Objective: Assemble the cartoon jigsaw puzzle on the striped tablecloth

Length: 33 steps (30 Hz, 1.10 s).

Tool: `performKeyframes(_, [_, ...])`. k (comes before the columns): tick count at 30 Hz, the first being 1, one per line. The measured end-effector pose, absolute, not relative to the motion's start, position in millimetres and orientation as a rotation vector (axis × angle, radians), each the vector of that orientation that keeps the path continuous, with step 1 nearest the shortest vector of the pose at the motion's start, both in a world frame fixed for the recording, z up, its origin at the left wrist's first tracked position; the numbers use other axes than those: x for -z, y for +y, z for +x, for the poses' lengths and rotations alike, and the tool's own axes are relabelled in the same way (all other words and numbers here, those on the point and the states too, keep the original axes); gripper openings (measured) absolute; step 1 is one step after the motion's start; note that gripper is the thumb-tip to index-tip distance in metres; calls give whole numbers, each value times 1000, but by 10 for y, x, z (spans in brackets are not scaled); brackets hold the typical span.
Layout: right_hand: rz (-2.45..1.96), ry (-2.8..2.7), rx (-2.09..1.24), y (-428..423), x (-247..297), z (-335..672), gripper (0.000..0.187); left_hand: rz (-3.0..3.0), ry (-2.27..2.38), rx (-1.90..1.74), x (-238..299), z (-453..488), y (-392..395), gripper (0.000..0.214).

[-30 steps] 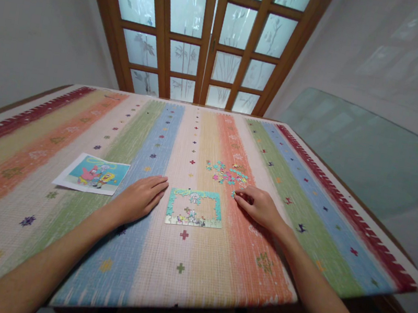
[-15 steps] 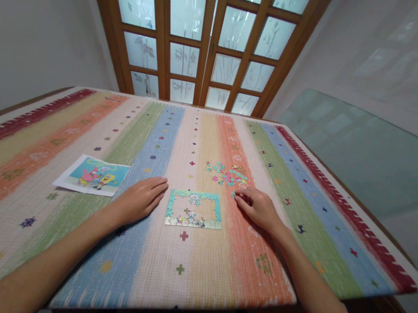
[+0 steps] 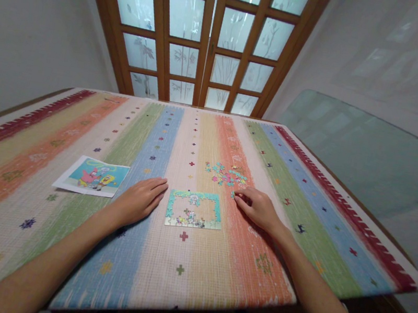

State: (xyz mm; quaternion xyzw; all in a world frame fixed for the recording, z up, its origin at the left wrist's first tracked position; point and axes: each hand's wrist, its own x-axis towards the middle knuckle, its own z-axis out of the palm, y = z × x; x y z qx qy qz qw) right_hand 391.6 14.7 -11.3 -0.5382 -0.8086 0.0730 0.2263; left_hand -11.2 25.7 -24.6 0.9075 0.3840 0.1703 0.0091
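Observation:
My right hand [image 3: 257, 205] pinches a small teal puzzle piece [image 3: 232, 194] between thumb and forefinger, just below the pile of loose puzzle pieces [image 3: 225, 175]. Left of it lies a partly assembled jigsaw puzzle [image 3: 219, 215], its teal and pale border joined around a gap where the tablecloth shows. A few figure pieces sit within the frame, at the top and bottom. Resting flat on the cloth beside the puzzle's left edge is my left hand [image 3: 144, 196], fingers stretched out and holding nothing.
To the left of my left hand lies a creased paper picture [image 3: 100, 179] of cartoon characters. A striped tablecloth [image 3: 204, 134] covers the table, whose front edge runs below my forearms. A pale glass-like panel [image 3: 371, 156] stands at the right; wooden glazed doors [image 3: 211, 40] are behind.
Almost nothing differs. The teal piece at my right fingertips shows at a slightly different angle; both hands stay in place.

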Motion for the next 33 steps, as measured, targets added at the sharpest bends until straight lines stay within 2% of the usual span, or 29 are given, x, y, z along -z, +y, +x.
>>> performKeyframes(15, [-1482, -2222, -177, 261, -7, 3868, 24, 2841, 1195, -548, 174, -84, 252, 37])
performKeyframes(22, [-1418, -2371, -147, 682, -177, 3585, 24, 2730, 1193, -631, 190, -104, 272, 34])
performKeyframes(28, [-1441, -2497, -92, 1101, -231, 3254, 36, 2636, 1215, -662, 161, -95, 274, 34])
performKeyframes(33, [-1448, -2563, -47, 1311, -206, 3122, 33, 2611, 1236, -677, 137, -78, 257, 37])
